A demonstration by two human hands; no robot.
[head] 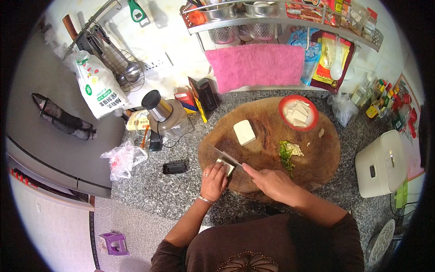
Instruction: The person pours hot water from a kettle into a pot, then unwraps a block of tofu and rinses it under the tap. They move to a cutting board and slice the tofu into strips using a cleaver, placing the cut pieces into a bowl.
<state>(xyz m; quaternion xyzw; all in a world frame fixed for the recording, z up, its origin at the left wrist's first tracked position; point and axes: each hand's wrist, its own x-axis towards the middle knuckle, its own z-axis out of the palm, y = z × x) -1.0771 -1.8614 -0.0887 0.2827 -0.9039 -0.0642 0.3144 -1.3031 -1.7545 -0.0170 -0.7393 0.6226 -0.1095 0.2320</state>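
My left hand [214,180] presses its fingertips on a small block of white tofu [227,166] at the front left of a wooden chopping board [261,117]. In my right hand [272,182] is the handle of a kitchen knife [226,154], its blade against the far side of that block. A larger white tofu block [244,132] lies behind the knife. Chopped green vegetable [286,156] and minced pale bits, perhaps garlic [295,149], sit in a small heap to the right. At the board's back right stands a red-rimmed bowl [316,114] of tofu slices [298,114].
Left on the granite counter are a food chopper [170,119], a black plastic tray [174,167] and a crumpled plastic bag [124,159]. A white appliance [381,166] and several bottles [380,98] stand right. A pink towel [258,66] hangs from the metal rack [238,22] behind.
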